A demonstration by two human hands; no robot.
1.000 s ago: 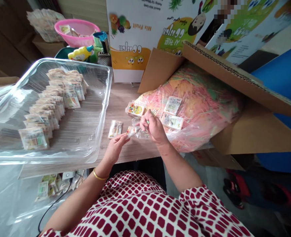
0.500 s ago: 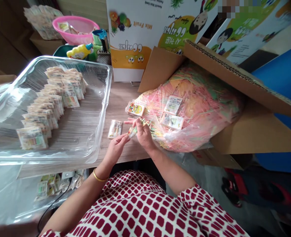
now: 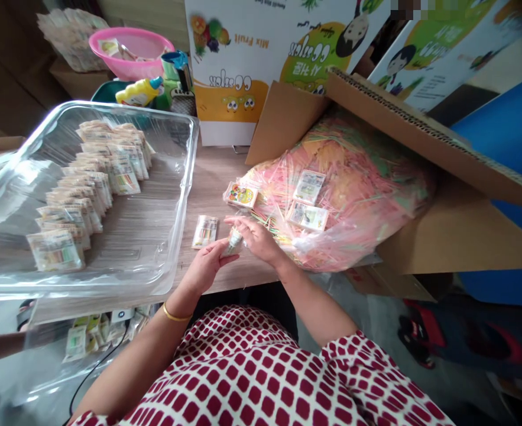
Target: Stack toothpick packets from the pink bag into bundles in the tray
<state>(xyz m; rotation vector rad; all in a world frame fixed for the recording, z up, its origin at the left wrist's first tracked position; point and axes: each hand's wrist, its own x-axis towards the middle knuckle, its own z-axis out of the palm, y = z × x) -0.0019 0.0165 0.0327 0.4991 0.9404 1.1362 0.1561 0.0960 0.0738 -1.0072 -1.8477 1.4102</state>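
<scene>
As L hand [image 3: 205,267] meets R hand [image 3: 255,234] | both seemingly clamped on sm. pkt [image 3: 234,241]

Pink plastic basin [image 3: 139,68], yellow squeeze bottle [image 3: 139,92] beside it, printed fruit poster [image 3: 229,97] nearby

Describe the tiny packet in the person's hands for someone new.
On the wood-grain table, right of the large clear plastic tray, look for the left hand with its gold bangle and the right hand. The small clear plastic packet sits between them, the only one held up.
</scene>
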